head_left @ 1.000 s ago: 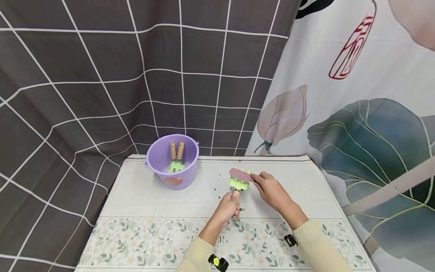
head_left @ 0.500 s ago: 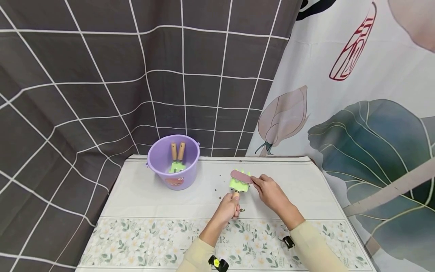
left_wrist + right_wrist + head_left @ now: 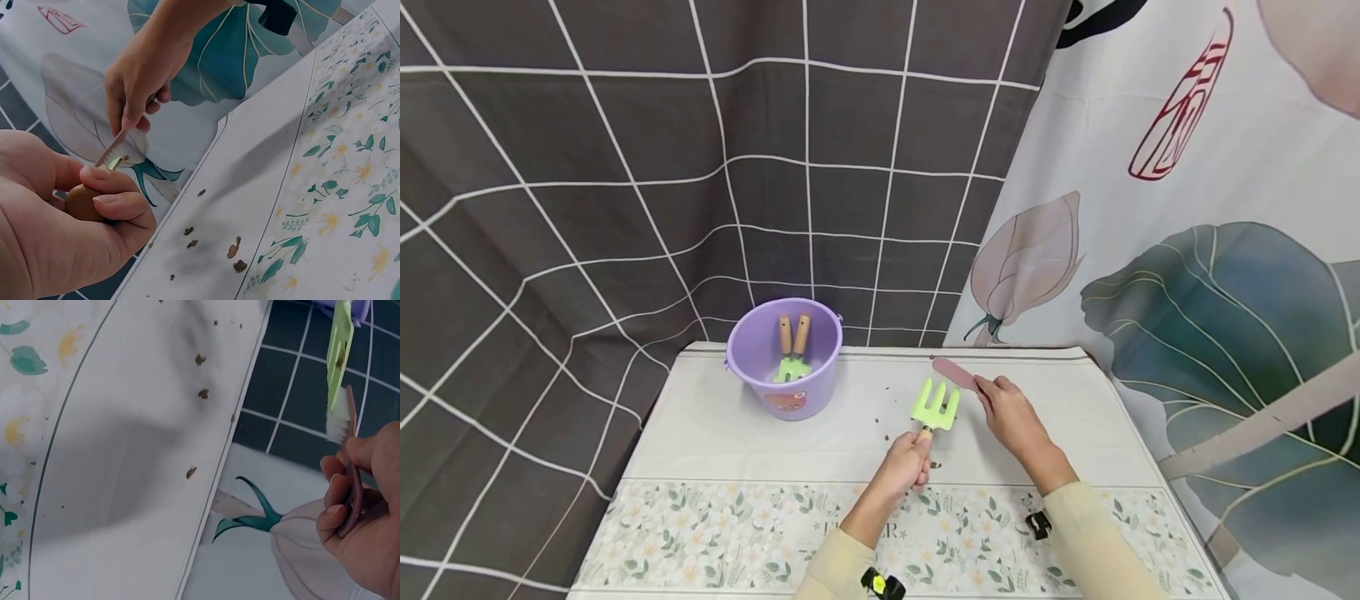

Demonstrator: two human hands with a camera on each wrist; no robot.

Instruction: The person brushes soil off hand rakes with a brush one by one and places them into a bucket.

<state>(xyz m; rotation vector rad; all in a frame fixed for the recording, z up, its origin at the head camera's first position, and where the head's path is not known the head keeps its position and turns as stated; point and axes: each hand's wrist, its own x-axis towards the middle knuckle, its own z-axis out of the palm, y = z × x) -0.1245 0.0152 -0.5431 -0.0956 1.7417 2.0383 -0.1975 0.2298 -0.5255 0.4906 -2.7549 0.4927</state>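
Observation:
My left hand (image 3: 904, 462) grips the wooden handle of a small garden fork, whose light green tines (image 3: 936, 408) point away over the table. A dark brown spot sits on the green metal in the right wrist view. My right hand (image 3: 1013, 423) holds a pink brush (image 3: 953, 372) with white bristles (image 3: 338, 422). In the head view the brush is just beyond and right of the tines. From the right wrist the bristles appear close beside the green fork; whether they touch I cannot tell. Brown crumbs (image 3: 232, 247) lie scattered on the table below.
A purple bucket (image 3: 814, 396) stands at the back left of the table (image 3: 700, 425). Inside it lean two green-headed tools with wooden handles (image 3: 801, 335). A dark gridded curtain (image 3: 647, 133) hangs behind, and a printed white curtain (image 3: 1105, 150) hangs at the right.
The brush has moved off the fork, away and slightly right, so the tines now show fully. My left hand has hardly moved and still grips the fork.

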